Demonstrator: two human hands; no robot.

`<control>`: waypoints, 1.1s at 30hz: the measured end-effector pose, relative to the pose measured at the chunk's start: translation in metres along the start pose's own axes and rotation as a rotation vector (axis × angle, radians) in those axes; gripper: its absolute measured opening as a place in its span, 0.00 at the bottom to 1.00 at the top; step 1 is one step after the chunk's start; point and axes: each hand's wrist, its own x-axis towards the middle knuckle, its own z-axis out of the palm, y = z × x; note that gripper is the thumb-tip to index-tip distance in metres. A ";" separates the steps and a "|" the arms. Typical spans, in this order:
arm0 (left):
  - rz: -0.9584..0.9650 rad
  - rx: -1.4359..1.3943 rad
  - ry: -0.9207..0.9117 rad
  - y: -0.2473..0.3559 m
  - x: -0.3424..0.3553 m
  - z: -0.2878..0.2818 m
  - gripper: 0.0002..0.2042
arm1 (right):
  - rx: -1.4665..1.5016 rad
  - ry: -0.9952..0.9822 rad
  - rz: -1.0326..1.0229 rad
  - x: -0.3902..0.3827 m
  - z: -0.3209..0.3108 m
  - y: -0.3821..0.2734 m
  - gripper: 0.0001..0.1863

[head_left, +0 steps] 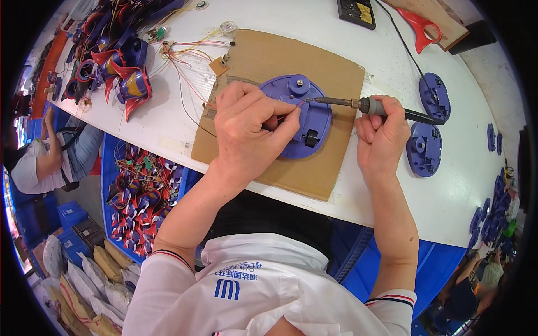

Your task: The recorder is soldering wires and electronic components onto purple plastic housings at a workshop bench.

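Note:
My right hand (384, 137) is closed around the grey and black handle of a soldering iron (358, 104). The iron's tip points left, over a purple oval plastic base (319, 119). My left hand (246, 126) pinches a thin reddish wire (301, 103), its end close to the tip; whether they touch is too small to tell. The base lies on a brown cardboard sheet (336, 67) and carries a round knob with a screw and a black wheel (311, 138). My left hand hides the base's left part. Loose red and dark wires (188, 84) run beyond that hand.
Two more purple bases (424, 150) lie on the white table (386, 185) at right, near the iron's cord (400, 28). Red-purple shells (131, 84) pile up at far left; a blue bin (143, 196) holds more. A black tray (357, 12) and a red part (419, 29) sit at the back.

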 end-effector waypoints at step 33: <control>-0.204 -0.139 0.181 -0.014 0.008 -0.051 0.20 | 0.185 0.004 0.031 0.010 -0.016 -0.017 0.13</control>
